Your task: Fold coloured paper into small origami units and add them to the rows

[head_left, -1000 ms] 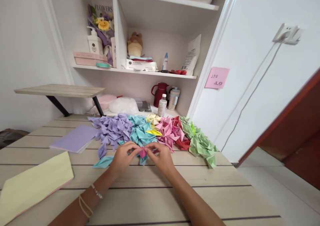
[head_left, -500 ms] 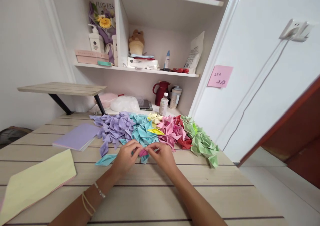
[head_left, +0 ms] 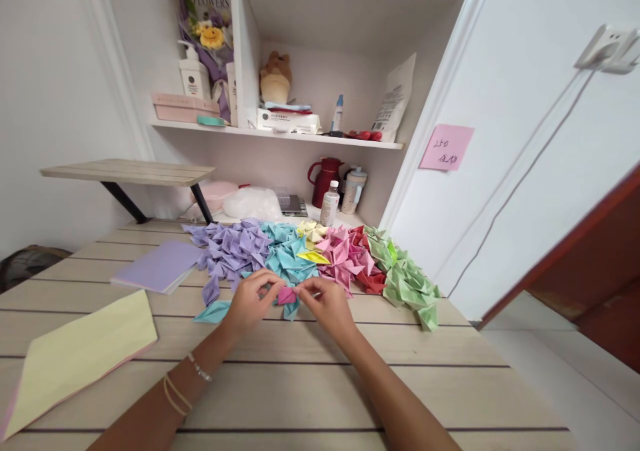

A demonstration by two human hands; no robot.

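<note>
Between my two hands is a small piece of magenta folded paper (head_left: 287, 296). My left hand (head_left: 254, 302) is closed in a pinch at the paper's left edge. From the other side, the thumb and fingertips of my right hand (head_left: 327, 306) pinch its right corner. Just behind the hands lie heaps of folded paper: purple pieces (head_left: 233, 251), light blue pieces (head_left: 290, 258), pink pieces (head_left: 344, 254) and green pieces (head_left: 407, 281). A single blue folded piece (head_left: 212, 312) rests beside my left wrist.
Purple paper sheets (head_left: 157, 264) and yellow paper sheets (head_left: 90, 351) lie on the slatted table (head_left: 300, 398) at left. A small raised stand (head_left: 127, 171) is at the back left. Behind the heaps stand a bottle (head_left: 329, 204) and a red jug (head_left: 325, 183).
My hands have drawn slightly apart at the fingertips, and more of the magenta paper shows between them. The whole view has shifted a little.
</note>
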